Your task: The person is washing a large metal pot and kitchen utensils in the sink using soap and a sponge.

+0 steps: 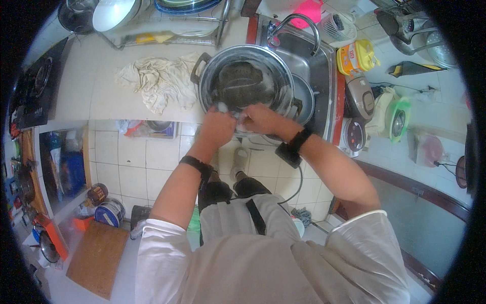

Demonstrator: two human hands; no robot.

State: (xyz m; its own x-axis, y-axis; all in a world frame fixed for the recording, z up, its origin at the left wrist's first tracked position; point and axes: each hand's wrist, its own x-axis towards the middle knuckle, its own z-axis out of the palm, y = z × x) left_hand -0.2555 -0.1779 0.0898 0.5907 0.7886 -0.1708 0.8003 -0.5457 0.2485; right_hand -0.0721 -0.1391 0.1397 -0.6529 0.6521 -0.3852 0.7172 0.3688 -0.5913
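Note:
A large metal pot (248, 74) with dark side handles stands where the counter meets the sink. White suds streak its inner wall, and its bottom looks dark. At the near rim is my left hand (219, 128), its fingers curled. Close beside it, my right hand (265, 119) is bent over the same rim, also with curled fingers. Something whitish and wet shows between the hands; whether it is foam or cloth is unclear. My fingertips are largely hidden. Left of the pot, a crumpled cream cloth (163, 81) lies on the counter.
The steel sink (326, 87) with its curved faucet (317, 32) is right of the pot; a metal basin (303, 97) sits partly beneath it. A dish rack (171, 38) stands behind the cloth, a gas stove (40, 83) far left. A yellow container (356, 57) borders the sink.

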